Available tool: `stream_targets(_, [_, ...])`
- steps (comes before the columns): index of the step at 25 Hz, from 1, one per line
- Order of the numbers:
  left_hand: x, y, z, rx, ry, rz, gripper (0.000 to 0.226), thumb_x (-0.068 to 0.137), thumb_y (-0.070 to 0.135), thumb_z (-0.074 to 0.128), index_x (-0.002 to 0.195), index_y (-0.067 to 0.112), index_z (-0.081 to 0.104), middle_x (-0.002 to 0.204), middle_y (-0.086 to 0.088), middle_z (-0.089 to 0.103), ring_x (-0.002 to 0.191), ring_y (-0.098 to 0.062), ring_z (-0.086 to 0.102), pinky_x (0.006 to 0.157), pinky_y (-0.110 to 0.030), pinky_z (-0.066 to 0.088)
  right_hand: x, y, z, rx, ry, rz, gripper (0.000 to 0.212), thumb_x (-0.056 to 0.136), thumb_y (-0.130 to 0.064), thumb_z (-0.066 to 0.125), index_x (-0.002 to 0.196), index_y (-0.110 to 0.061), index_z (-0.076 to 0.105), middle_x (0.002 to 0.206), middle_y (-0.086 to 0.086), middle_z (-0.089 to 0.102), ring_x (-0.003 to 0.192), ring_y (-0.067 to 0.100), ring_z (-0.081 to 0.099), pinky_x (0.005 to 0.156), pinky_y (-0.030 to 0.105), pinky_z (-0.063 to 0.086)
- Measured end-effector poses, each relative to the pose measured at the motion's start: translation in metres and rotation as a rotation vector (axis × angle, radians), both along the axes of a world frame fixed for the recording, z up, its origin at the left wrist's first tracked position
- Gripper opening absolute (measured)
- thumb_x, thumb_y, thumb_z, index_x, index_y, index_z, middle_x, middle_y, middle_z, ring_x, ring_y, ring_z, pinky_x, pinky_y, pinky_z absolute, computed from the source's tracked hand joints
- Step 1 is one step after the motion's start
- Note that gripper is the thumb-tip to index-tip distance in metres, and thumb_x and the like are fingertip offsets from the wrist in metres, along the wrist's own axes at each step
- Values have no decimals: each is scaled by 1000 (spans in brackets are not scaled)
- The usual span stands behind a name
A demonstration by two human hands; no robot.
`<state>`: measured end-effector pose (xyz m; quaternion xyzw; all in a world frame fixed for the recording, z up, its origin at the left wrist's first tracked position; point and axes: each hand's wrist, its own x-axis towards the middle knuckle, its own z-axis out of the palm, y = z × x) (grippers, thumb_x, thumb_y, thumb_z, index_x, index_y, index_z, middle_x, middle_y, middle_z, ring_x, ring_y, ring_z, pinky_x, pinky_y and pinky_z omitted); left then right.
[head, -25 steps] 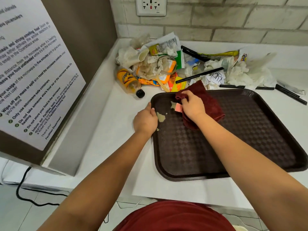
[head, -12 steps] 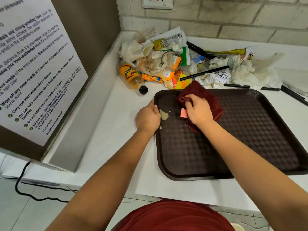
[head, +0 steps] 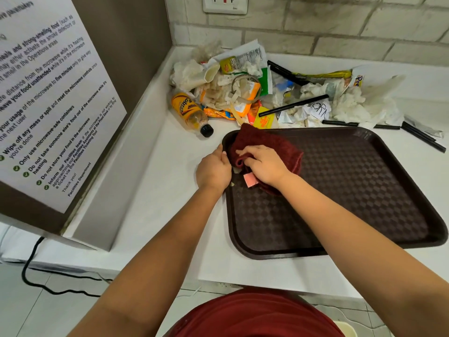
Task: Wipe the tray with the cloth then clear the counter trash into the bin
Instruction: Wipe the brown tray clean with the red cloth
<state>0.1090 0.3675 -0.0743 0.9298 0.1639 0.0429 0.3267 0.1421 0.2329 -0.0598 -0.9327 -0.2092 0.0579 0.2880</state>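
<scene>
A dark brown tray [head: 352,190] lies on the white counter [head: 158,190]. A maroon cloth [head: 267,144] with a pink tag sits in the tray's far left corner. My right hand [head: 264,164] grips the cloth and presses it onto the tray. My left hand [head: 213,170] grips the tray's left rim. A small pale smear shows beside the rim just below the cloth. Behind the tray lies a heap of trash [head: 255,88]: crumpled tissues, wrappers, black straws and a yellow bottle [head: 190,114] on its side. No bin is in view.
A large panel with a printed notice [head: 48,105] stands at the left on the counter. A brick wall with a socket [head: 226,3] is at the back. Loose black straws [head: 422,136] lie right of the tray. A black cable [head: 31,263] hangs below the counter edge.
My right hand has slid the cloth leftward over the pale spill into the tray's far left corner. The spill is now mostly covered. My left hand stays on the rim.
</scene>
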Motion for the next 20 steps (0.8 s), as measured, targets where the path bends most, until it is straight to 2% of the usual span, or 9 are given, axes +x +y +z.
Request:
stream_targets(3, [1, 2, -1, -33, -13, -4, 42, 100, 27, 29, 139, 21, 42, 132, -3, 56, 119, -24, 54, 92, -32, 45, -5, -12, 3, 94, 133, 18, 22, 87, -10, 48, 96, -10, 68, 110, 11, 67, 106, 25, 54, 98, 40, 37])
stream_targets(6, [0, 2, -2, -40, -12, -20, 42, 100, 26, 29, 139, 21, 43, 130, -3, 58, 117, -25, 55, 92, -31, 45, -4, -21, 6, 180, 107, -23, 24, 91, -8, 45, 99, -7, 68, 104, 10, 68, 101, 23, 59, 95, 37, 41])
stream_targets(8, [1, 3, -1, -43, -15, -11, 42, 100, 26, 29, 139, 21, 43, 130, -4, 58, 116, -25, 55, 91, -30, 45, -1, -11, 8, 214, 71, -118, 27, 92, -8, 43, 107, -6, 65, 108, 12, 67, 103, 26, 59, 93, 36, 43])
stream_targets(12, [0, 1, 0, -15, -20, -25, 41, 100, 26, 29, 137, 20, 46, 124, -5, 62, 110, -25, 58, 85, -30, 46, 3, 19, 7, -81, 41, -22, 35, 94, -14, 42, 127, -9, 53, 131, 13, 54, 125, 28, 44, 106, 37, 32])
stream_targets(13, [0, 1, 0, -20, -23, -23, 41, 100, 26, 29, 136, 20, 46, 123, -5, 62, 110, -25, 58, 85, -31, 46, 5, 21, 11, -119, 45, 6, 33, 94, -15, 42, 122, -8, 56, 127, 15, 56, 123, 30, 44, 104, 39, 33])
stream_targets(15, [0, 1, 0, -24, -27, -14, 41, 99, 26, 29, 137, 20, 46, 125, -5, 62, 111, -26, 58, 86, -31, 46, 6, 20, 19, -68, 85, 40, 19, 93, -12, 42, 93, -6, 61, 97, 14, 63, 104, 32, 52, 84, 34, 37])
stream_targets(17, [0, 0, 0, -32, -28, -5, 41, 99, 26, 30, 137, 20, 45, 126, -5, 60, 113, -26, 57, 88, -31, 46, 0, 13, 26, 7, 129, 68, 22, 91, -8, 44, 72, -9, 54, 66, 0, 52, 80, 26, 49, 67, 29, 27])
stream_targets(18, [-1, 0, 0, -38, -30, -3, 41, 99, 26, 30, 137, 20, 45, 127, -5, 60, 113, -26, 57, 89, -31, 46, -4, 9, 27, 21, 144, 92, 23, 91, -7, 44, 71, -8, 56, 63, -6, 49, 76, 22, 47, 64, 29, 25])
stream_targets(20, [-1, 1, 0, -47, -29, -4, 41, 99, 26, 30, 137, 20, 45, 127, -5, 60, 114, -26, 56, 90, -32, 45, -10, -3, 22, 7, 130, 149, 22, 91, -8, 45, 82, -3, 65, 69, -2, 58, 79, 22, 51, 71, 29, 33])
